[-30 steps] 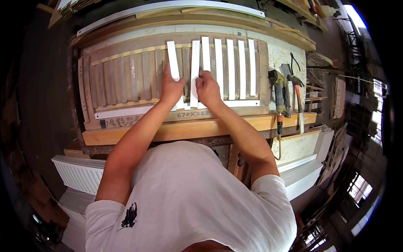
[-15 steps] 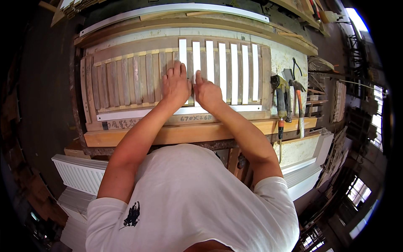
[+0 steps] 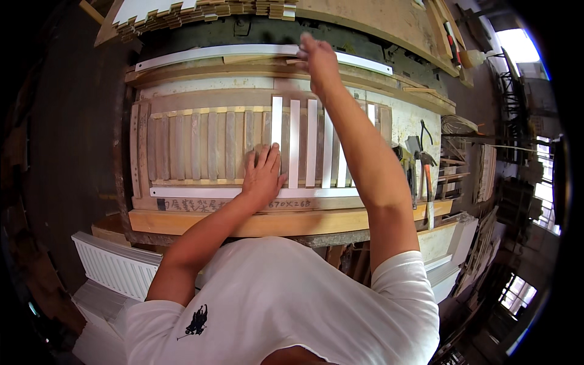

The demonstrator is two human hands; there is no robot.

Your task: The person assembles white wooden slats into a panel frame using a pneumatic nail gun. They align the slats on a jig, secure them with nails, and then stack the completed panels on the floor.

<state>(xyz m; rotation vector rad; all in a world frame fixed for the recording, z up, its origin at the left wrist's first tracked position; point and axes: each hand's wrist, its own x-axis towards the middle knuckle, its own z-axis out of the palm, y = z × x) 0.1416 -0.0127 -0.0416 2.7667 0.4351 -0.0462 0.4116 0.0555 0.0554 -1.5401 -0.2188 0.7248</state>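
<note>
Hands on the slatted frame

The left hand (image 3: 263, 173) is lying flat, fingers spread wide, on the wooden slatted frame (image 3: 201, 146) resting on the worktop (image 3: 274, 222), just beside the white slats (image 3: 295, 143) standing side by side in it. The right hand (image 3: 317, 58) is reaching far across to the long white strip (image 3: 207, 55) at the back; whether it is gripping anything cannot be told. Hammers (image 3: 423, 173) are lying to the right of the frame

The right hand (image 3: 317, 59) is blurred; its forearm hides several white slats (image 3: 328, 152).
</note>
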